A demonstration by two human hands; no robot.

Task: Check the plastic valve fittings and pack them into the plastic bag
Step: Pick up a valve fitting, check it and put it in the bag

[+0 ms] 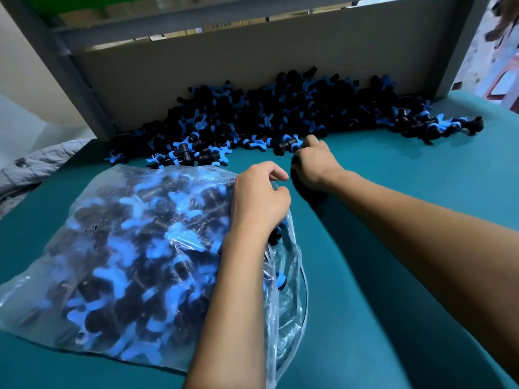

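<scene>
A long pile of black valve fittings with blue wing handles (280,113) lies along the back of the teal table. A clear plastic bag (118,242), bulging with the same fittings, lies at the front left with its mouth facing right. My left hand (259,197) rests on the bag's upper right edge, fingers curled and pinching the plastic at the opening. My right hand (314,164) reaches to the near edge of the pile, its fingers closed around a black and blue fitting (289,144).
A brown cardboard wall (224,66) in a grey metal frame (84,88) stands behind the pile. The teal table top (393,220) spreads right and forward. Grey quilted cloth (36,164) lies off the table's left edge. Another person's hand (502,23) shows at the top right.
</scene>
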